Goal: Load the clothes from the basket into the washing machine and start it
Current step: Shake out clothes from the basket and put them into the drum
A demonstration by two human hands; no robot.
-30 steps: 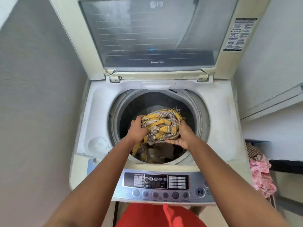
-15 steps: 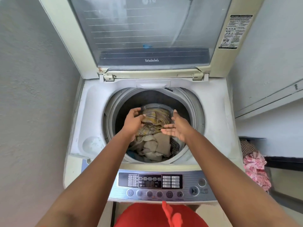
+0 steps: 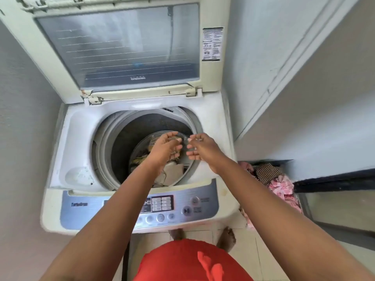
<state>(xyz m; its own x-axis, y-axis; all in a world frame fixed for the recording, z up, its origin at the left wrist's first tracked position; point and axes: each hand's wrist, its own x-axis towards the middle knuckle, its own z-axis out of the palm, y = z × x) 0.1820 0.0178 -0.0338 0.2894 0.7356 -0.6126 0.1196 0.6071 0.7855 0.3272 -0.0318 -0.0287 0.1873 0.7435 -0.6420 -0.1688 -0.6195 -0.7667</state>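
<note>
Left hand (image 3: 165,148) and right hand (image 3: 200,148) spread wide and empty above the round steel drum (image 3: 121,147) of the white top-loading washing machine (image 3: 211,126); crumpled beige and yellow clothes (image 3: 172,173) inside; pink floral laundry (image 3: 284,189) heaped beyond the machine's right edge, likely forgotten; raised glass lid (image 3: 121,47) liable to drop.

Washing machine (image 3: 211,126) body of smooth off-white plastic, lid (image 3: 121,45) panel glossy and translucent, control panel (image 3: 129,205) satin silver; crumpled cloth clothes (image 3: 172,171) inside drum.
</note>
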